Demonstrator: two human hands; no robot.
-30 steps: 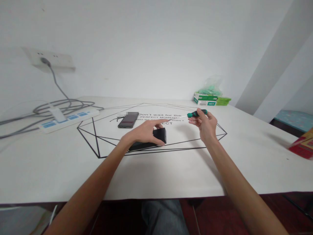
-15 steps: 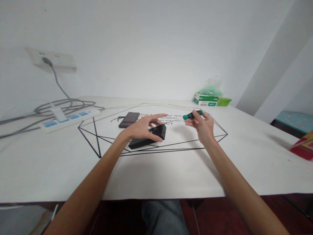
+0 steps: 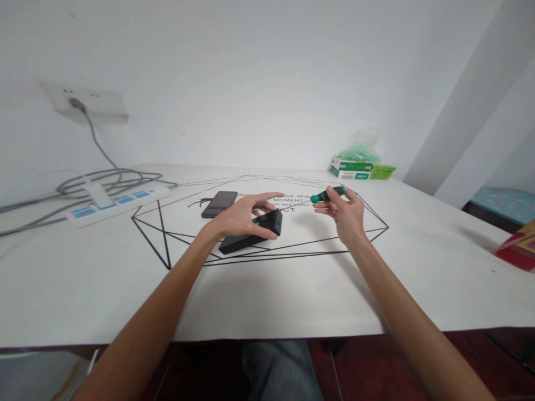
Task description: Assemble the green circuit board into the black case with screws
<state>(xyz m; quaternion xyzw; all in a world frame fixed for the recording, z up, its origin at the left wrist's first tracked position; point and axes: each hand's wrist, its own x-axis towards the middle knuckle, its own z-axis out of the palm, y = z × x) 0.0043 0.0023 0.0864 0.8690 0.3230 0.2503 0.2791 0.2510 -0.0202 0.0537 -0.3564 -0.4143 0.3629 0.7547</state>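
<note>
My left hand [image 3: 241,218] grips a long black rectangular box [image 3: 238,243], thumb along its near side and some fingers behind it. The index finger stretches out above the box. One end of the box is tilted up off the table and faces right, with small dark holes or marks on it. My right hand [image 3: 346,214] holds a screwdriver [image 3: 328,194] by its black and green handle. Its thin shaft points left to the raised end of the box; whether the tip touches is too fine to tell. A dark smartphone [image 3: 219,204] lies just behind my left hand.
A white power strip [image 3: 121,206] and coiled grey cables [image 3: 121,177] lie at the left, below a wall socket [image 3: 86,100]. Green-and-white boxes [image 3: 351,168] with a plastic bag [image 3: 361,147] stand back right. A red-and-yellow package [image 3: 520,250] sits at the right edge of the white table [image 3: 292,301].
The view has shifted very slightly. Both hands keep their hold on the black box and the screwdriver, with hardly any visible movement.
</note>
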